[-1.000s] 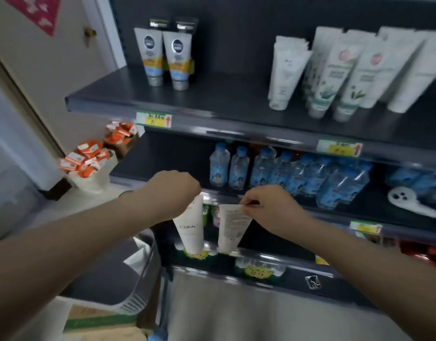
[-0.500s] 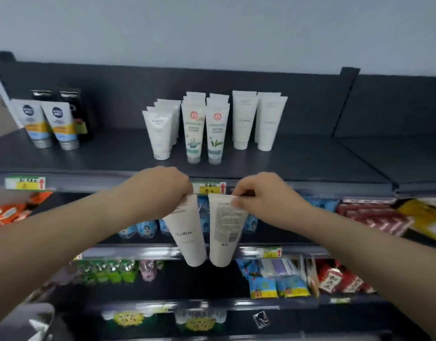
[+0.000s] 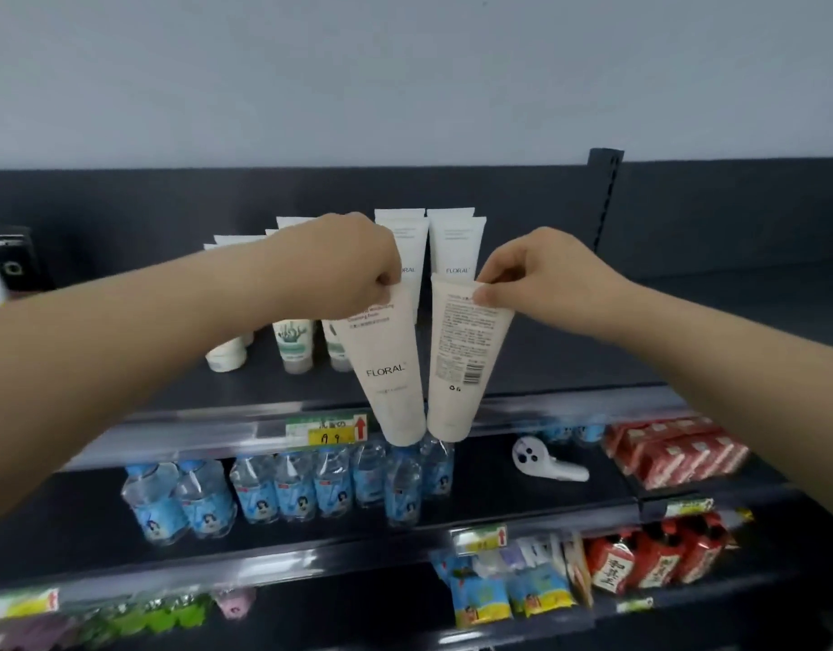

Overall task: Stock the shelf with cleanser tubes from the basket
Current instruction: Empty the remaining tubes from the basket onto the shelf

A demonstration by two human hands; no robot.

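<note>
Left tube (image 3: 387,368): white, front face marked FLORAL toward the camera. It hangs cap end down from its crimped end, tilted slightly, lower end to the right.

Right tube (image 3: 462,354): white, back face with fine print and a barcode toward the camera. It hangs cap end down from its crimped end.

Both tubes are held in the air in front of the top shelf (image 3: 551,368). Their cap ends lie just beside each other, level with the shelf's front rail (image 3: 194,429). Whether they touch cannot be told.

Left hand (image 3: 344,265): fingers curled down over the left tube's crimp, gripping it. The fingertips are hidden behind the knuckles.

Right hand (image 3: 541,274): thumb and forefinger pinch the top right corner of the right tube's crimp. The other fingers are curled above.

On the top shelf, behind the hands:
- two rows of FLORAL tubes (image 3: 454,246), upright on their caps;
- tubes with green print (image 3: 292,340), partly hidden by the left forearm;
- a plain white tube (image 3: 226,359) further left;
- a black box (image 3: 10,260) at the far left.

A yellow price tag (image 3: 327,429) sits on the rail, just left of the cap ends.

The shelf below holds water bottles (image 3: 292,491), a white device (image 3: 546,465) and red packs (image 3: 673,448).
</note>
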